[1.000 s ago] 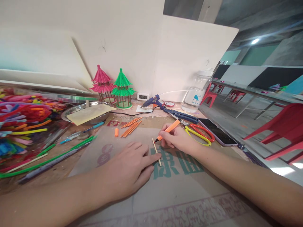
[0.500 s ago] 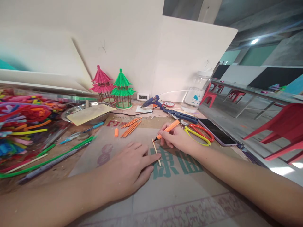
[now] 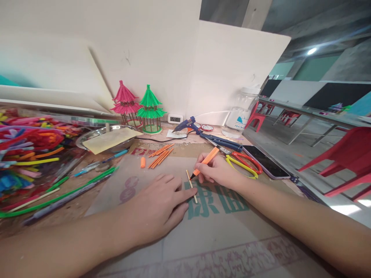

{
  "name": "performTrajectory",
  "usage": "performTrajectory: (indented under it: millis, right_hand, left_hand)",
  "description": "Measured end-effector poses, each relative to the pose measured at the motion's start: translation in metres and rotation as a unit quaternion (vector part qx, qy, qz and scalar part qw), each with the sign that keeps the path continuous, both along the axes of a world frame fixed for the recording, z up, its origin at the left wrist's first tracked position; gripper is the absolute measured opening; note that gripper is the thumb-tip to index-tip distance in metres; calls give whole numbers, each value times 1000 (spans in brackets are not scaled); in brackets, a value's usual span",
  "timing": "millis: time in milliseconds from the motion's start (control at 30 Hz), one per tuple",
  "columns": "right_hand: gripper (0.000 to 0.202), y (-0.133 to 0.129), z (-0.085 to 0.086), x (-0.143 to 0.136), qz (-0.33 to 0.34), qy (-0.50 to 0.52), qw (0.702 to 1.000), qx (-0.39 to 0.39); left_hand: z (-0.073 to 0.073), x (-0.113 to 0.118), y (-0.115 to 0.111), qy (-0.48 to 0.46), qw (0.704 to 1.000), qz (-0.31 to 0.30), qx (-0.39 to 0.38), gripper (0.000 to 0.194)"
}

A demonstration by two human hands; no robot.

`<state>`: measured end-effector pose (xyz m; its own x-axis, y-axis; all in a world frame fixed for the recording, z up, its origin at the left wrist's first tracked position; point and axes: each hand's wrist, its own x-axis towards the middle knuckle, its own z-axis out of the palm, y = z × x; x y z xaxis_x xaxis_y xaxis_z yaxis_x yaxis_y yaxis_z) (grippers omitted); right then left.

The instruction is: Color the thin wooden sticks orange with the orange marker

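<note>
My right hand (image 3: pixel 217 170) grips an orange highlighter (image 3: pixel 208 160), its dark tip touching a thin pale wooden stick (image 3: pixel 188 175). Part of the stick near the tip looks orange. With fingers stretched out, my left hand (image 3: pixel 162 202) lies flat, its index finger pressing the stick's lower part against a translucent sheet (image 3: pixel 162 251). Beyond the hands are several orange sticks (image 3: pixel 160 158) in a loose pile, and the orange highlighter cap (image 3: pixel 143 162) stands beside them.
Scissors (image 3: pixel 243 166), a phone (image 3: pixel 266 162) and a blue glue gun (image 3: pixel 188 124) lie to the right and back. Two small pavilions, one pink (image 3: pixel 124 100) and one green (image 3: pixel 148 110), stand behind. Colourful pipe cleaners (image 3: pixel 26 146) and a metal bowl (image 3: pixel 84 135) are at left.
The highlighter's tip has moved a little down along the stick, toward my left index finger, with my right hand. My left hand and the stick stay in place.
</note>
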<state>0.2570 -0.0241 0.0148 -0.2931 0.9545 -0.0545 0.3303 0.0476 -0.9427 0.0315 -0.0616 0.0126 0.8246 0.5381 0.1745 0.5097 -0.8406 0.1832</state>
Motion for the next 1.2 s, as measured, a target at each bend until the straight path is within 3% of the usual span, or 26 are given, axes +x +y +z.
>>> performTrajectory:
  millis: [667,1200]
  right_hand:
    - [10,-1,4,0,15,13,1000,-24]
    - [21,6,-11,2,-26,16,998,49]
  left_hand:
    - [1,0,-1,-1,1000,-5,-1,36]
    - [2,1,-1,9,1000,-2,-1,39]
